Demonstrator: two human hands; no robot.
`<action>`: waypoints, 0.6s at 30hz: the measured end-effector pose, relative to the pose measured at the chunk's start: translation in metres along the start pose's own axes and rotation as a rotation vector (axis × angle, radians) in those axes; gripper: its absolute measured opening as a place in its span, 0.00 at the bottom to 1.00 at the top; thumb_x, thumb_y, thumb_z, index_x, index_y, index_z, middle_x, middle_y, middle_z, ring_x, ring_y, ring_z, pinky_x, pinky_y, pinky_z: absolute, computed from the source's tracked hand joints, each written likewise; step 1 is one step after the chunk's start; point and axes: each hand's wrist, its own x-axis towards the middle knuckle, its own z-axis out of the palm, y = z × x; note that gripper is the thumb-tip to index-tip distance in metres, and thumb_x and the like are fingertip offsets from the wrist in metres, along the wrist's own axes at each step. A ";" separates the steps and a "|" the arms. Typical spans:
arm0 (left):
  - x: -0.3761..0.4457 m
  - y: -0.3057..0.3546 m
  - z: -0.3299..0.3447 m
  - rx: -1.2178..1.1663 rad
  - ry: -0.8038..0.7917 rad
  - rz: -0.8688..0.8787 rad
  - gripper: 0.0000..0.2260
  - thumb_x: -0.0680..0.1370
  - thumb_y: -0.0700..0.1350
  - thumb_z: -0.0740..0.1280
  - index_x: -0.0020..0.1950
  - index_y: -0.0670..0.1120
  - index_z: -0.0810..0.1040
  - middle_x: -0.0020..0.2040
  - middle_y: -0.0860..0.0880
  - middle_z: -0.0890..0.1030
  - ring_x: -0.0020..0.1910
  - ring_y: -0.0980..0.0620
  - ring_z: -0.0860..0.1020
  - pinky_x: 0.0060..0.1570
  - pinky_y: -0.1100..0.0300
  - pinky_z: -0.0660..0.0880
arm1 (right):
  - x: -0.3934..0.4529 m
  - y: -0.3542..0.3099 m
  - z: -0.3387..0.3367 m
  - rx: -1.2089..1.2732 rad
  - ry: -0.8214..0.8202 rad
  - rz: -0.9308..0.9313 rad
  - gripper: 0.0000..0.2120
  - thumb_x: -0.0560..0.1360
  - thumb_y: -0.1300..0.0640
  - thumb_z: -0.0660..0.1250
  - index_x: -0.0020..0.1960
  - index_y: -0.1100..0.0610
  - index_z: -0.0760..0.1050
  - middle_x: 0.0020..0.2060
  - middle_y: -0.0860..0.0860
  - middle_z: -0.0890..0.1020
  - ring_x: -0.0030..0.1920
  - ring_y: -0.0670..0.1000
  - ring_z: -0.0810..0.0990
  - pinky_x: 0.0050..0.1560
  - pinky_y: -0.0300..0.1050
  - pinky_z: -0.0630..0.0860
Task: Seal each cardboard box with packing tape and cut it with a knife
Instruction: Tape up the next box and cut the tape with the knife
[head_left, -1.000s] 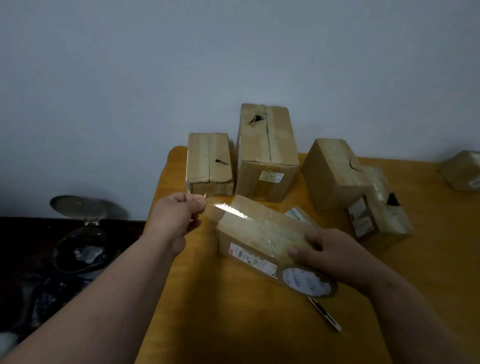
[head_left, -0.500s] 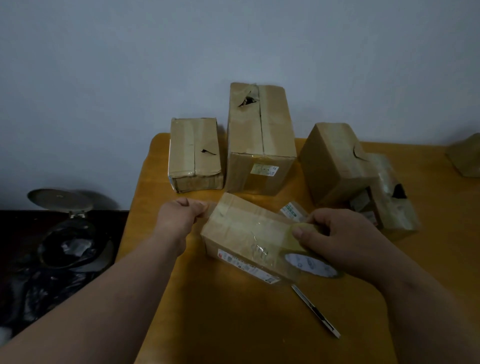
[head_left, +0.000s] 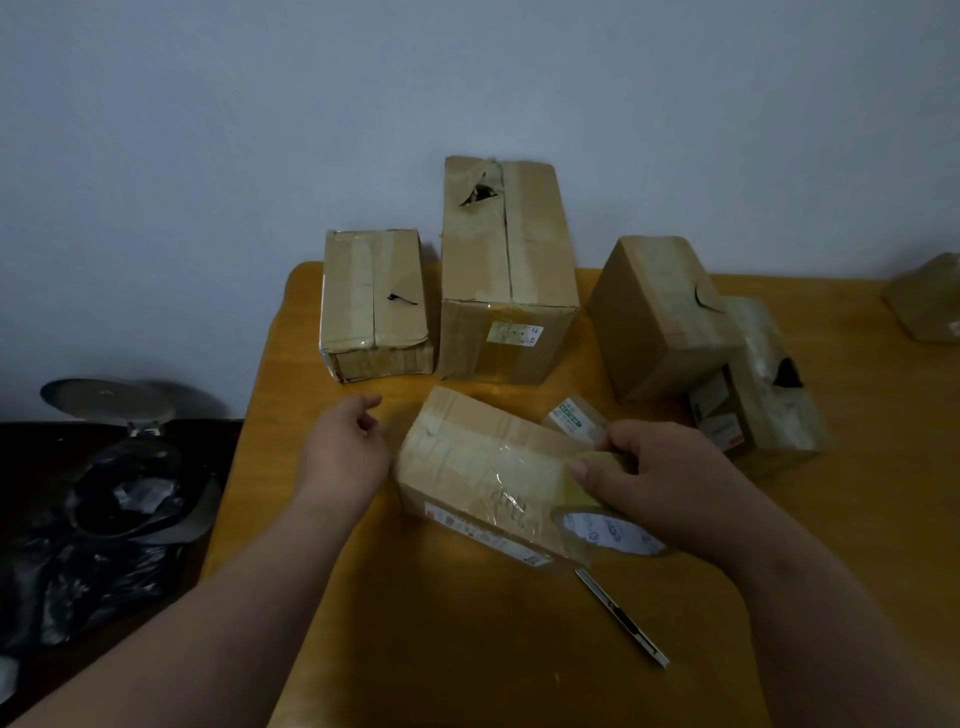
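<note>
A small cardboard box (head_left: 467, 462) lies at an angle near the middle of the wooden table (head_left: 467, 649), with clear tape stretched along its top. My right hand (head_left: 660, 488) grips the roll of packing tape (head_left: 608, 530) at the box's near right end. My left hand (head_left: 343, 452) hovers just left of the box with fingers loosely curled, holding nothing. A slim utility knife (head_left: 621, 616) lies on the table in front of the box, below my right hand.
Behind stand a low box (head_left: 374, 301), a tall box (head_left: 506, 270) with a torn top, a tilted box (head_left: 657, 317) and a label-covered box (head_left: 763, 395). Another box (head_left: 930, 299) sits far right. A bin with a black bag (head_left: 114, 483) stands left of the table.
My left hand let go of the tape end and drew back from the box. The tape strip now lies flat on the box top. The view tilted down slightly.
</note>
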 end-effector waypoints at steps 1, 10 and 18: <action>-0.003 0.001 0.000 -0.024 0.067 0.086 0.16 0.81 0.45 0.62 0.70 0.51 0.73 0.61 0.49 0.78 0.53 0.55 0.76 0.50 0.59 0.74 | 0.001 0.000 0.000 -0.001 0.003 -0.003 0.11 0.75 0.41 0.65 0.46 0.48 0.76 0.36 0.48 0.81 0.36 0.46 0.79 0.37 0.45 0.77; -0.033 -0.003 0.015 0.040 -0.314 0.263 0.31 0.79 0.61 0.57 0.79 0.61 0.47 0.76 0.49 0.66 0.70 0.47 0.69 0.66 0.48 0.71 | -0.008 0.022 -0.001 0.382 0.007 0.044 0.18 0.73 0.42 0.70 0.37 0.56 0.77 0.30 0.44 0.77 0.29 0.38 0.75 0.35 0.38 0.69; -0.051 -0.018 0.003 -0.042 -0.235 0.187 0.33 0.77 0.58 0.65 0.78 0.61 0.54 0.74 0.47 0.69 0.69 0.45 0.70 0.62 0.50 0.73 | -0.018 0.029 0.021 0.722 0.005 0.043 0.38 0.67 0.33 0.67 0.41 0.73 0.74 0.35 0.66 0.78 0.35 0.54 0.74 0.41 0.49 0.70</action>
